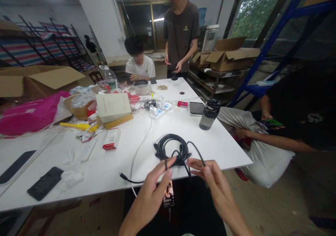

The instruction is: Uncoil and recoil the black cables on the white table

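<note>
A coil of black cable [172,146] lies near the front edge of the white table [162,124], with several plugs sticking out around it. A loop of the cable rises from the coil to my right hand [214,185], whose thumb and fingers are closed on it. My left hand [153,192] pinches another stretch of black cable between thumb and forefinger. To the left of that hand, a black connector [124,176] hangs out on a short length of cable. A lit phone [168,195] shows below, between my hands, over my lap.
Past the coil are a power strip [160,109], a dark bottle [210,114] and a red box [182,104]. Boxes and clutter cover the left side, with a black phone [45,182]. Two people are across the table; another person [278,124] sits close on the right.
</note>
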Tool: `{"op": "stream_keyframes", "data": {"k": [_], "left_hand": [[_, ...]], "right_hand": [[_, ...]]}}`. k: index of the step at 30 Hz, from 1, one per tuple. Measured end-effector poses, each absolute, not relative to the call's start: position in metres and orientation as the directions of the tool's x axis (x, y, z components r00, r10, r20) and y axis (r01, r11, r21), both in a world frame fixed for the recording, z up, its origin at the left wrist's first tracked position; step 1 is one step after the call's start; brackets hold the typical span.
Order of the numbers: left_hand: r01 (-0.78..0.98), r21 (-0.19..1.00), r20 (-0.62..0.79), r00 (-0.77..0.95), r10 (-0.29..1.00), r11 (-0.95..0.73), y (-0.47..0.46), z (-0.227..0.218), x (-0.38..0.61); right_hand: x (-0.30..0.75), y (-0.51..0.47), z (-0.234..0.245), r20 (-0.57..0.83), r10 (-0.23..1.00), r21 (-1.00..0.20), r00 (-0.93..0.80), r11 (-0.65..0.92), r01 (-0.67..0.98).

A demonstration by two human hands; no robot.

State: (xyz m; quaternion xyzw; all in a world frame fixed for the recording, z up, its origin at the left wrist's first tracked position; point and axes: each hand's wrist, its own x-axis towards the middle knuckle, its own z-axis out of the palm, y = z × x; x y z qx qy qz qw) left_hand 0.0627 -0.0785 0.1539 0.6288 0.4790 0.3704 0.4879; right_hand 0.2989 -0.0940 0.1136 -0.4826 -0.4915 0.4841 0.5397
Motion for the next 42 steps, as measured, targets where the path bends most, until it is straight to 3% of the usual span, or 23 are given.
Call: {"op": "stream_keyframes", "data": {"k": [3,6,9,12,19,22,25,29,33,37,42], "left_hand": [[0.408,0.817,0.237,0.407,0.882,-0.408,-0.076,0.168,0.09],[0.486,0.578,0.475,0.453,0.755,-0.655,-0.072,0.18,0.097],[0.504,0.429,0.632,0.425,0.647,-0.75,-0.07,0.185,0.092],[0.481,0.444,0.682,0.365,0.633,-0.756,-0.073,0.184,0.086],[0.307,0.678,0.628,0.23,0.744,-0.667,-0.079,0.175,0.058],[0.344,0.812,0.46,0.121,0.88,-0.472,-0.072,0.167,0.039],[0.372,0.888,0.23,0.146,0.962,-0.269,-0.065,0.145,0.024],[0.398,0.9,0.049,0.317,0.947,-0.18,-0.073,0.101,0.027],[0.39,0.905,-0.009,0.411,0.912,-0.167,-0.103,0.069,0.062],[0.425,0.862,0.036,0.494,0.869,-0.277,-0.122,0.061,0.1],[0.438,0.758,0.189,0.561,0.806,-0.483,-0.118,0.059,0.121]], "right_hand": [[0.264,-0.097,0.119,0.013,0.997,-0.997,-0.082,0.007,-0.071],[0.253,-0.097,0.134,-0.029,0.997,-0.961,-0.068,-0.047,-0.274],[0.254,-0.095,0.152,-0.078,0.988,-0.881,-0.132,-0.13,-0.455],[0.254,-0.094,0.166,-0.074,0.971,-0.878,-0.227,-0.172,-0.447],[0.257,-0.094,0.189,-0.114,0.958,-0.914,-0.265,-0.205,-0.349],[0.264,-0.095,0.2,-0.108,0.977,-0.914,-0.183,-0.17,-0.368],[0.272,-0.095,0.213,-0.072,0.99,-0.886,-0.118,-0.118,-0.448],[0.278,-0.093,0.229,-0.039,0.999,-0.84,-0.02,-0.043,-0.541],[0.272,-0.087,0.233,-0.047,0.998,-0.826,0.046,-0.013,-0.564],[0.263,-0.082,0.227,-0.06,0.996,-0.844,0.067,-0.015,-0.537],[0.264,-0.082,0.222,-0.072,0.992,-0.868,0.1,-0.013,-0.496]]}}
